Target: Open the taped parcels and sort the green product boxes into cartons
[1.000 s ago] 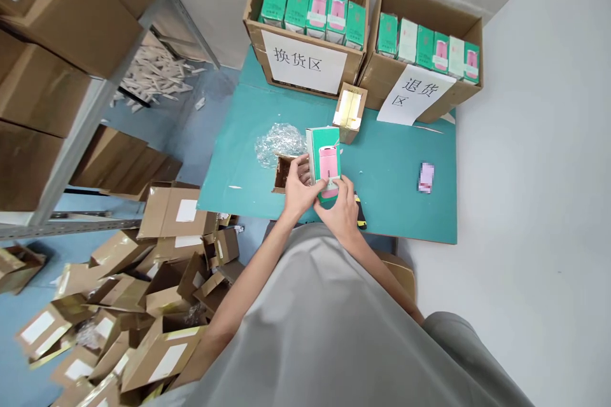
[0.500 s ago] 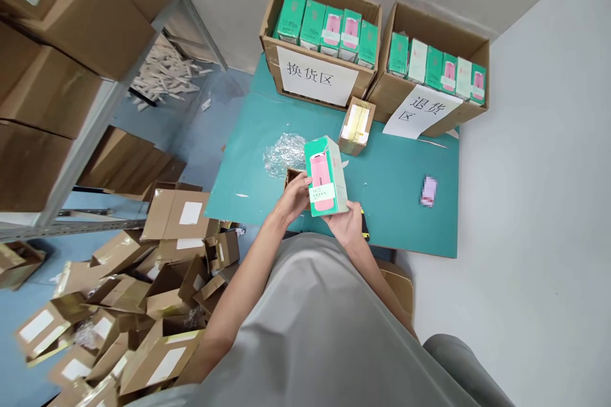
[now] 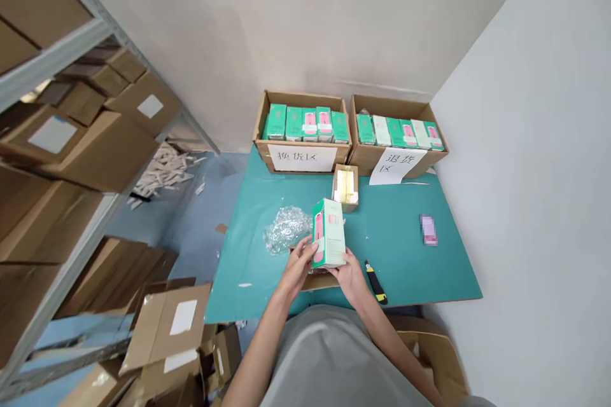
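Observation:
Between both hands I hold a green and white product box with a pink bottle-like shape printed on its green face; the pale side is turned toward me. My left hand grips its left side, thumb on the green face. At the lower right, my right hand holds its bottom corner. An opened cardboard box lies beneath, partly hidden by the hands. Left of it is crumpled clear bubble wrap. A black and yellow utility knife rests right of my right hand.
A taped small carton stands on the green table. Behind it are two labelled cartons, left and right, holding green and white boxes. A blurred pink item lies at right. Shelving and loose cartons are at left.
The product box has been turned so its pale side faces me more. My view has tilted up, showing more wall and the whole knife. Both hands keep hold of the box.

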The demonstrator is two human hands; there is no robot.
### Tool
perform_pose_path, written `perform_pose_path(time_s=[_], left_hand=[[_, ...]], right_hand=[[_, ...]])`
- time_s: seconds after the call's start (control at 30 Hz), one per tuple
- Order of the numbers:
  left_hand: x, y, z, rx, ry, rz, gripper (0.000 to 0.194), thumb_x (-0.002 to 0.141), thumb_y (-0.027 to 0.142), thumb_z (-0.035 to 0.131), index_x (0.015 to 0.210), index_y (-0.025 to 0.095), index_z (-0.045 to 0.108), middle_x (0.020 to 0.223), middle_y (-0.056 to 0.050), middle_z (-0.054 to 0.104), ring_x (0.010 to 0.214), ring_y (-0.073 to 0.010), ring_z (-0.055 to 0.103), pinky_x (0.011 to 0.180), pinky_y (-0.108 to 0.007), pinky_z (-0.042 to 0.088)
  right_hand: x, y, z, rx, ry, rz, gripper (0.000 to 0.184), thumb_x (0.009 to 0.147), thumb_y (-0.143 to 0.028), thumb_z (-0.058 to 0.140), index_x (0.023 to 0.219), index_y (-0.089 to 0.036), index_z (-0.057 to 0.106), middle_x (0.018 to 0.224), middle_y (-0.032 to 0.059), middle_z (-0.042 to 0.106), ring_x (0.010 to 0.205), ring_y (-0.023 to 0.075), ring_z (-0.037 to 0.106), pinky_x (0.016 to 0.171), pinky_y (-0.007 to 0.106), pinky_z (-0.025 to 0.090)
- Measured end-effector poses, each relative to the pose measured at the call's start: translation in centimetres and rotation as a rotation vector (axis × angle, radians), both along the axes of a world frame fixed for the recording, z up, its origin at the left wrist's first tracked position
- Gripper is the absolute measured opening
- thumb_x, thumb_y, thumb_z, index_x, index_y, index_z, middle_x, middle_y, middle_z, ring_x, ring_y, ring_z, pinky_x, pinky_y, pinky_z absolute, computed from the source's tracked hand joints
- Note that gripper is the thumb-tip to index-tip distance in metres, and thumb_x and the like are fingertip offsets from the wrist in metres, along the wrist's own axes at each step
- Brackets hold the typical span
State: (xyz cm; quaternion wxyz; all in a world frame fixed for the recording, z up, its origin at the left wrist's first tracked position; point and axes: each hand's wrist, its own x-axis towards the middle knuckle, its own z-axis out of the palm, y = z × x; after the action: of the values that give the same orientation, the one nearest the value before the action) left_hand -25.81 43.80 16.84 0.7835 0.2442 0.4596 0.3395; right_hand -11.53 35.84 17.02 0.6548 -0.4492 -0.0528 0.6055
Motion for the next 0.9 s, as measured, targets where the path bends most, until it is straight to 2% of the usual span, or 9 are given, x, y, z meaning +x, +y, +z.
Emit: perform_pose_path(time_s=[0.13,0.3,0.5,0.63,0.8,0.9], left_hand=[[0.6,1.3,0.7,0.058,0.046,-0.029,0.078,0.062,0.063,0.107,0.123,0.026,0.074,0.130,-0.012,0.082,0.128,-0.0350,0.077,0.104,-0.042,0.062],[1.5,3.7,1.8,0.081,0.114,-0.087,0.081,0.061,0.067,0.106,0.123,0.027,0.074,0.135,-0.013,0.080,0.129,-0.0367,0.076,0.101,-0.043,0.064],[3.0,6.5,2.4,0.180,0.204,-0.264,0.067,0.068,0.066,0.103,0.119,0.031,0.078,0.138,-0.010,0.080,0.134,-0.0378,0.075,0.111,-0.047,0.063],[5.0,7.9,1.8,0.192,0.251,-0.298,0.069,0.069,0.066,0.102,0.121,0.029,0.077,0.146,-0.012,0.076,0.133,-0.0383,0.076,0.109,-0.047,0.064],[7.8,9.4,0.6,0.224,0.301,-0.292,0.078,0.066,0.067,0.101,0.125,0.025,0.073,0.155,-0.016,0.072,0.133,-0.0386,0.076,0.106,-0.046,0.066],[9.5,10.0,0.2,0.237,0.314,-0.305,0.082,0.065,0.069,0.101,0.128,0.024,0.073,0.159,-0.018,0.069,0.138,-0.0414,0.072,0.110,-0.050,0.064]], right_hand=[[0.2,1.9,-0.1,-0.028,-0.055,-0.068,0.046,0.078,-0.046,0.088,0.116,-0.026,0.075,0.117,0.0092,0.087,0.114,0.0337,0.083,0.098,0.050,0.069],[0.9,3.8,-0.8,-0.032,-0.096,-0.157,0.048,0.078,-0.050,0.090,0.116,-0.026,0.072,0.110,0.0081,0.087,0.108,0.0327,0.084,0.094,0.048,0.070],[3.0,5.3,-1.5,-0.052,-0.194,-0.210,0.048,0.081,-0.050,0.091,0.119,-0.026,0.072,0.108,0.0073,0.085,0.105,0.0315,0.083,0.094,0.045,0.068],[6.0,6.4,-2.0,-0.047,-0.296,-0.128,0.049,0.085,-0.052,0.088,0.126,-0.029,0.073,0.120,0.0064,0.084,0.110,0.0309,0.081,0.094,0.044,0.066],[11.2,8.0,-3.3,-0.026,-0.446,0.105,0.059,0.082,-0.052,0.089,0.136,-0.032,0.071,0.131,0.0067,0.081,0.118,0.0332,0.077,0.087,0.042,0.065],[13.5,8.5,-4.2,0.002,-0.542,0.130,0.060,0.083,-0.050,0.087,0.137,-0.031,0.071,0.137,0.0081,0.080,0.124,0.0341,0.074,0.095,0.046,0.064]])
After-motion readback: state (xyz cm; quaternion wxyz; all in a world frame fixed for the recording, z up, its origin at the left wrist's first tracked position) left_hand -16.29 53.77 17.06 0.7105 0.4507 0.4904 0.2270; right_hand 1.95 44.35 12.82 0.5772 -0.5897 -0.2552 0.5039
